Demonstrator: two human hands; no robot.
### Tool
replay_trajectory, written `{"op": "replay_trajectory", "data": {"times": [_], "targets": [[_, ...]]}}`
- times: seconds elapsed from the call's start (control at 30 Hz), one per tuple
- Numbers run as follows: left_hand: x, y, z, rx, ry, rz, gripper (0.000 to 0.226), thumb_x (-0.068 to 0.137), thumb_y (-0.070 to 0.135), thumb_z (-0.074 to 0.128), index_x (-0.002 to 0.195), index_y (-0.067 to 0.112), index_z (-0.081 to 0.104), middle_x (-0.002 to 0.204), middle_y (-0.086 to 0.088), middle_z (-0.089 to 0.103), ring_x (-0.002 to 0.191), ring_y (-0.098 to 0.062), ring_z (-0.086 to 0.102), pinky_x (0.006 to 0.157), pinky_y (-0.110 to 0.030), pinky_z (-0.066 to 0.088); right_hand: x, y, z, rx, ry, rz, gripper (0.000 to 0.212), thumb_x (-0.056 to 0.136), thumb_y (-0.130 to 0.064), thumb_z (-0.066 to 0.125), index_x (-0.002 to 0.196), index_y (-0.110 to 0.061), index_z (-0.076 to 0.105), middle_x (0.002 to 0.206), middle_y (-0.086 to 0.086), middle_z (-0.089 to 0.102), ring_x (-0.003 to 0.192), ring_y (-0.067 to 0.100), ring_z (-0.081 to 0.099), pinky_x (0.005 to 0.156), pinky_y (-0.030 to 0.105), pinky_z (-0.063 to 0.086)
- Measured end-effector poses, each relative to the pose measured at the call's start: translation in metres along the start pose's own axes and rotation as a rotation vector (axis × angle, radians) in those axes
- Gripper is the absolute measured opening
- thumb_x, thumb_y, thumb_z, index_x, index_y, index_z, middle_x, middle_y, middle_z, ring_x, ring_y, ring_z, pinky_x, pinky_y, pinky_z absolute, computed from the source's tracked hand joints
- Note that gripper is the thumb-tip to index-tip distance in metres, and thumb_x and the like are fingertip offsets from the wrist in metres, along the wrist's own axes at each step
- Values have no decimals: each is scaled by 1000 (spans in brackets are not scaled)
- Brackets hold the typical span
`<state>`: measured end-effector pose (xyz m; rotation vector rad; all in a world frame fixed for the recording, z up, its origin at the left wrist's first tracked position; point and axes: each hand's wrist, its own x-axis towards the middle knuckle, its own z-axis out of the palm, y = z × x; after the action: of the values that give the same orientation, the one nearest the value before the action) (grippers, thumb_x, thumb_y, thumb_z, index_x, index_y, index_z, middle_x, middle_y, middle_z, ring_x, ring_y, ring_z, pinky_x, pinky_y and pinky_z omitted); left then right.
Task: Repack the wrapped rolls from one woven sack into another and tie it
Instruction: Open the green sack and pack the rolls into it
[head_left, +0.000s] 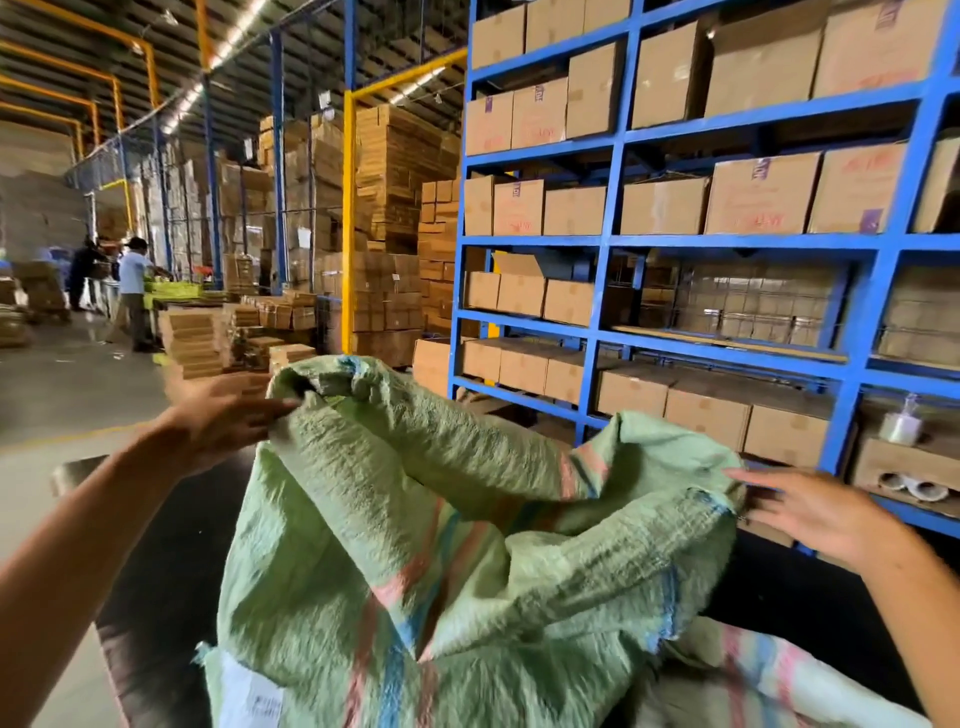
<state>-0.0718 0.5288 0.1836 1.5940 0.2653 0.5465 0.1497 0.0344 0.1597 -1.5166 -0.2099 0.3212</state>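
Note:
A green woven sack (415, 545) with pink and blue stripes stands upright in front of me, its mouth loose and folded over. My left hand (223, 415) grips the sack's upper left rim and lifts it. My right hand (810, 512) pinches the right rim at the far edge, fingers spread. A second striped sack (753, 680) lies low at the right, partly behind the first. No wrapped rolls show; the inside of the sacks is hidden.
Blue steel shelving (613, 244) full of cardboard boxes stands close on the right. A box with white rolls (914, 486) sits on a low shelf. Stacked cartons (384, 208) fill the middle. People (136, 291) work far down the aisle on the left. A dark surface (171, 597) lies under the sack.

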Motion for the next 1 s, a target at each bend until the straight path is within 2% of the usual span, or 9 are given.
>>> {"op": "replay_trajectory", "data": {"times": [0.1,0.2,0.37,0.47,0.57,0.63,0.8,0.9,1.0], "targets": [[3,-19,-8,414,390,120,36,78,-10,65,112,-4,57,110,-32,60,81,-34,61,61,-27,55,15,25,-22,-456,435,-102,29,50,-3,88,69,2,67,62,16,63,58,33,60,45,22,49],[4,-39,-19,832,790,115,32,73,-6,63,104,1,58,98,-31,62,91,-44,57,69,-41,44,30,41,-43,-858,901,-263,11,70,-6,62,79,0,61,79,28,62,80,42,62,68,39,49],[16,-52,-24,313,372,-24,18,86,2,61,101,-5,57,86,-24,58,69,-29,54,52,-27,53,24,35,-39,-504,616,-136,11,81,4,60,74,3,51,80,20,59,59,31,57,37,29,51],[13,-44,-24,39,144,-121,11,88,12,56,92,4,61,97,-21,61,80,-29,60,60,-30,58,13,32,-38,-131,283,-33,21,74,6,73,87,0,57,83,20,63,49,20,67,43,29,56],[6,-38,-19,97,-14,-131,18,72,18,63,81,7,74,92,-16,69,82,-27,63,63,-34,59,3,32,-34,-122,165,18,63,34,-10,91,89,7,68,72,21,67,52,25,67,49,35,59],[1,-39,-15,263,-69,-84,12,73,9,64,78,8,76,84,-13,73,79,-25,65,71,-37,53,1,38,-29,-247,143,39,49,60,-1,83,105,10,63,81,23,65,65,28,64,55,36,60],[15,-58,-19,409,108,15,15,86,-9,57,84,6,58,85,-20,61,79,-30,57,79,-44,51,4,91,-14,-437,115,221,71,50,-5,91,110,9,55,82,22,59,69,27,60,66,39,59],[23,-75,-27,342,284,11,21,87,-13,53,79,6,48,78,-19,52,62,-25,49,50,-25,55,12,137,-5,-613,125,286,64,67,7,80,119,22,46,68,14,47,58,21,49,54,27,51],[27,-90,-34,348,412,-29,12,90,-2,57,93,4,47,77,-19,55,57,-23,51,36,-16,48,24,176,-4,-756,135,282,41,66,-7,79,98,15,64,67,11,52,62,20,51,61,29,41]]}}
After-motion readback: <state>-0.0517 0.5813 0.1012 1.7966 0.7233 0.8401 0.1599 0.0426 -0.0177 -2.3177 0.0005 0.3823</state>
